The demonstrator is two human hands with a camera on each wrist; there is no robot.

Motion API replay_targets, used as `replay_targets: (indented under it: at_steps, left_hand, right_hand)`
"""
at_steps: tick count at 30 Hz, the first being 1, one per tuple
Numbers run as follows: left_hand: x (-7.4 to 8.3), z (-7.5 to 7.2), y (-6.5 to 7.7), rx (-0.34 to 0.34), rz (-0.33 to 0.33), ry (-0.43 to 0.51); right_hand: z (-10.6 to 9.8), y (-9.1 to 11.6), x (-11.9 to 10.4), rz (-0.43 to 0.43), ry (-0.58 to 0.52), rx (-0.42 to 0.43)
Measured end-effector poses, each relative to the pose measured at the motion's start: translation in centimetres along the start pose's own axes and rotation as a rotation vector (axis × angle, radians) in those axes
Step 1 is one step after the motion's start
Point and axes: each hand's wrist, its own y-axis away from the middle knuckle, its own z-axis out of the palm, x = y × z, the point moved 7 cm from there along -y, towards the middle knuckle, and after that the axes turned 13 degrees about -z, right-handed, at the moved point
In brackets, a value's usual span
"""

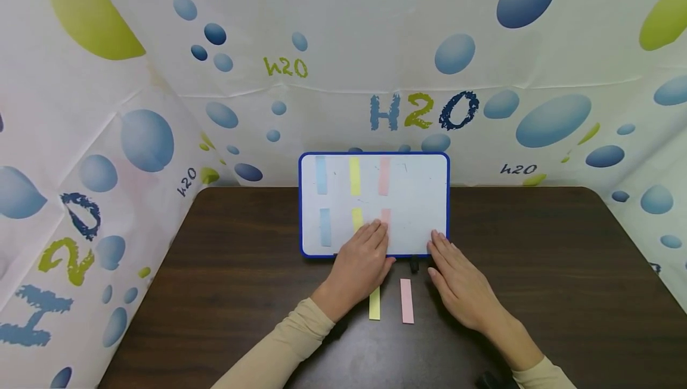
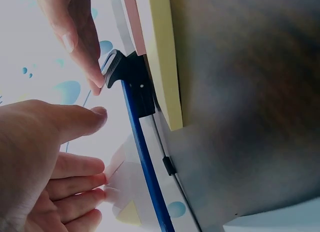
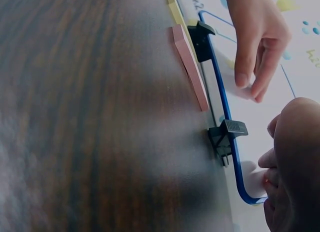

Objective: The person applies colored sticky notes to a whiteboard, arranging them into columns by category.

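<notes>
A blue-framed whiteboard [image 1: 418,210] leans at the table's far edge. Two rows of blue, yellow and pink paper strips are on it. My left hand [image 1: 361,261] lies over the board's lower middle, its outstretched fingertips touching the lower pink strip [image 1: 386,213]. That hand covers part of the lower yellow strip [image 1: 357,215]. At the board's lower right corner, my right hand [image 1: 464,287] rests its extended fingers against the surface and frame, holding nothing.
Between the forearms lie a yellow sticky-note pad [image 1: 374,308] and a pink sticky-note pad [image 1: 407,301]. Black clips, one [image 3: 227,134] near the right hand, support the board's lower edge. A patterned white curtain [image 1: 343,114] hangs behind the table [image 1: 236,269].
</notes>
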Motion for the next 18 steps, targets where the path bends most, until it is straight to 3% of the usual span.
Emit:
replay_targets:
  at_steps: [18]
  left_hand:
    - [-0.05, 0.1, 0.14, 0.004, 0.0, -0.006]
  right_hand:
    - [0.25, -0.07, 0.1, 0.032, -0.028, -0.036]
